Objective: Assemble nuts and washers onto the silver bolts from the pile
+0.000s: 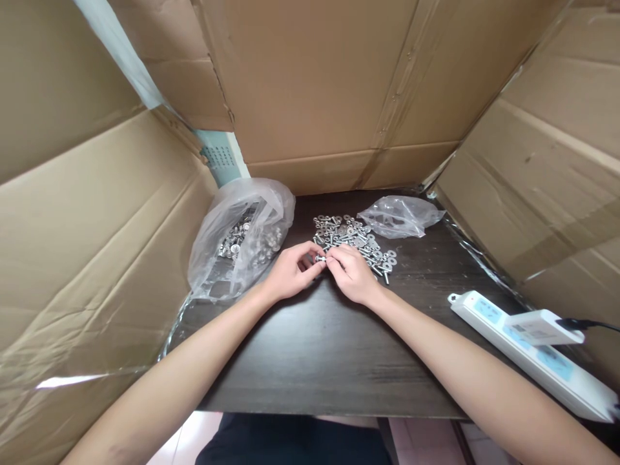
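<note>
Between my two hands, over the middle of the dark table, is a small silver bolt (320,258) lying sideways. My left hand (294,270) pinches its left end between thumb and forefinger. On the other side, the fingertips of my right hand (349,271) close round the bolt's right end. Part of the bolt is covered by fingers, so I cannot tell whether a washer or nut sits on it. Right behind my hands spreads a loose pile of silver bolts, nuts and washers (371,248).
To the left stands an open clear plastic bag (206,258) with metal hardware inside. A flattened clear bag (402,216) lies at the back right. A white power strip (523,361) with a plugged-in charger (545,327) runs along the right. Cardboard walls (329,84) enclose the table (310,361).
</note>
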### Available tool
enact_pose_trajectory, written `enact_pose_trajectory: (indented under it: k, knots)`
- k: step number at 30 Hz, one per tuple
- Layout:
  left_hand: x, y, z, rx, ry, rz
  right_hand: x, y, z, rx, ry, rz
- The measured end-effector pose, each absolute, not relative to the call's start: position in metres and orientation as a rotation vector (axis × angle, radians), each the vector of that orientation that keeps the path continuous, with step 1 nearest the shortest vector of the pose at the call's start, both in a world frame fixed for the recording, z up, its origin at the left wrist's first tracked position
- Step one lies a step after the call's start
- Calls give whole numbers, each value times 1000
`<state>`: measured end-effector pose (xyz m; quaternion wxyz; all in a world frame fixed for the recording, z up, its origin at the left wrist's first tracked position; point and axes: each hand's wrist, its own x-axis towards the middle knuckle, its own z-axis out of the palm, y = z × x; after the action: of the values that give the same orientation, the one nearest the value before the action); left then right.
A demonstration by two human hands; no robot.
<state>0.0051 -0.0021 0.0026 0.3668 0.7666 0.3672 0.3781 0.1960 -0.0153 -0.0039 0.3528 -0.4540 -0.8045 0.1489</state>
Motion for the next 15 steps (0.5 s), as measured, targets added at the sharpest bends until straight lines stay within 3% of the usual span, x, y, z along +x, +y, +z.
enact_pose_trajectory:
  k: [15]
  knots:
    - [5,-2,4,1944,954,973,195,-15,-7,-1149,-2067,322]
